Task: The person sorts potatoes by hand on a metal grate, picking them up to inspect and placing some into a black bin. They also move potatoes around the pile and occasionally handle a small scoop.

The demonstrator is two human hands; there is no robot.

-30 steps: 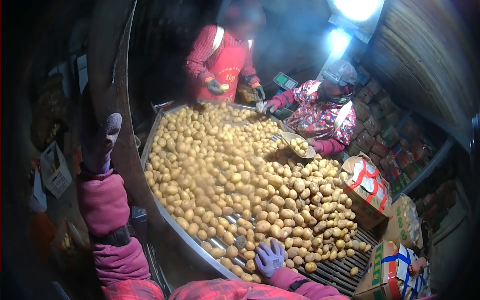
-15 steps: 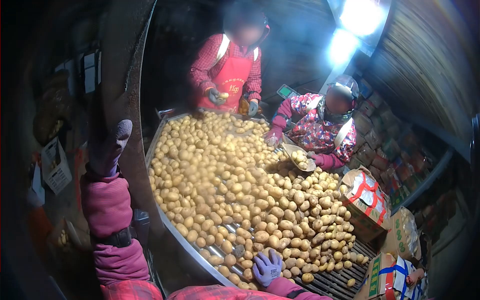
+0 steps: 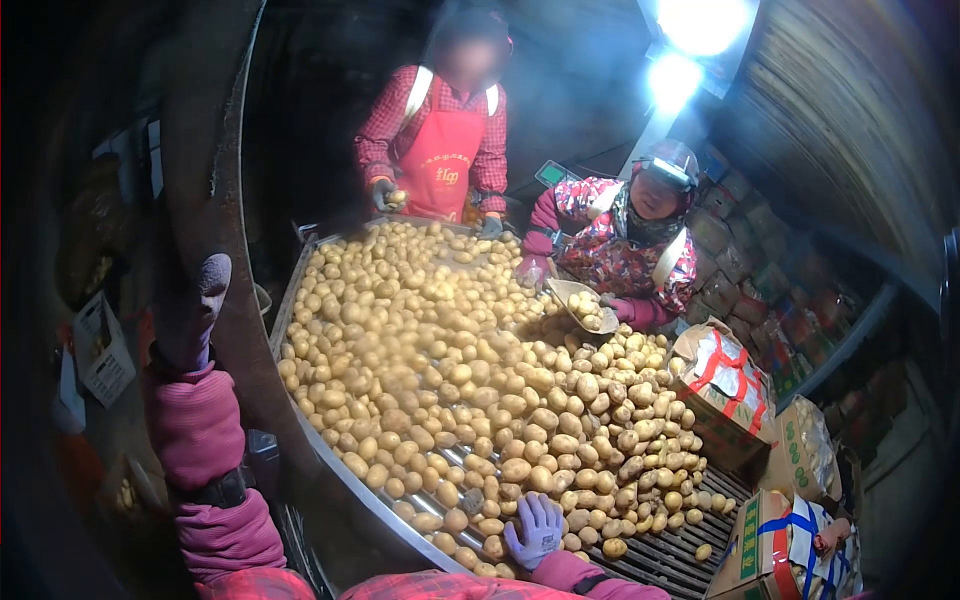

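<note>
My left hand (image 3: 212, 285), in a purple glove, is raised beside a dark metal post (image 3: 228, 320) at the left; its fingers look pressed together, and what they hold, if anything, is hidden. My right hand (image 3: 538, 530), in a lilac glove, rests with spread fingers on the near edge of a large heap of potatoes (image 3: 470, 370). The potatoes lie on a metal sorting table with rollers (image 3: 685, 545).
Across the table a person in a red apron (image 3: 440, 160) holds a potato. Another person (image 3: 630, 240) at the right holds a scoop (image 3: 583, 305) with potatoes. Boxes (image 3: 725, 385) stand along the right side. A white crate (image 3: 103, 350) is at the left.
The view has shifted slightly, so the table and people appear further left. My left hand appears slightly lower and further left. My right hand remains on the potatoes.
</note>
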